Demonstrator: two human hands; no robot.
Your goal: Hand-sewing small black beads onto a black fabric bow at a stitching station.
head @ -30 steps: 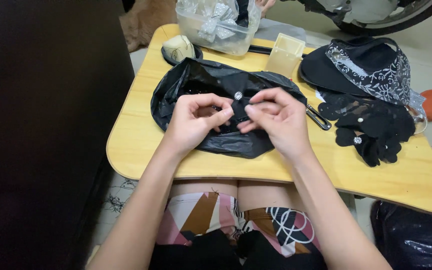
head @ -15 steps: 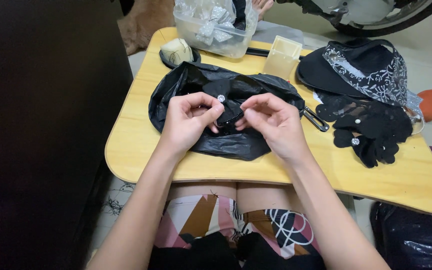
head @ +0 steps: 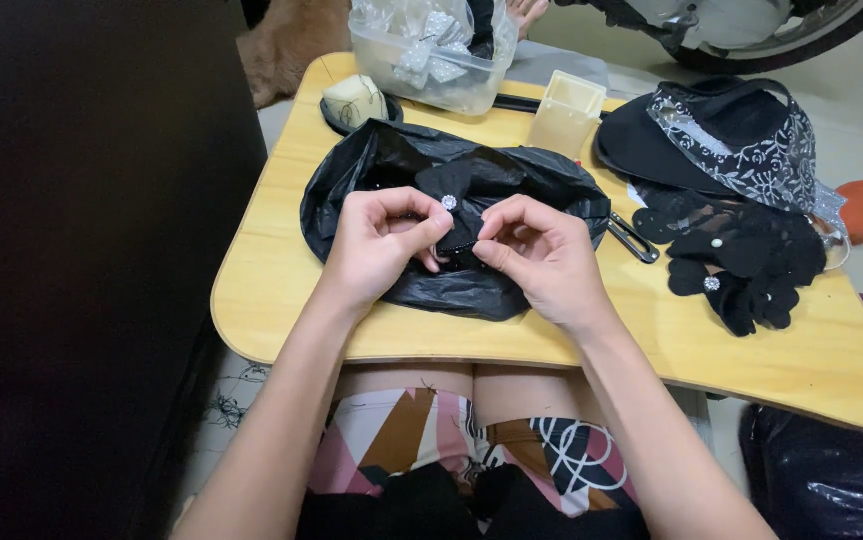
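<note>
- Black fabric bow (head: 455,190) with a small rhinestone centre: held over the black plastic bag (head: 372,175) on the yellow worktop (head: 272,280).
- Left hand (head: 380,245): fingers pinched on the bow.
- Right hand (head: 537,255): fingertips pinched on the bow's lower edge.
- Finished black bows (head: 742,260): piled at right.

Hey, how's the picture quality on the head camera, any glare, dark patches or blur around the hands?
Head view: lighting is even and soft on the wooden table; both hands, left hand and right hand, look sharp. The black plastic bag shows mild sheen, and the black bow piece loses detail against it. The left side of the head view is very dark. Table edges bow slightly, suggesting wide-angle distortion.
</note>
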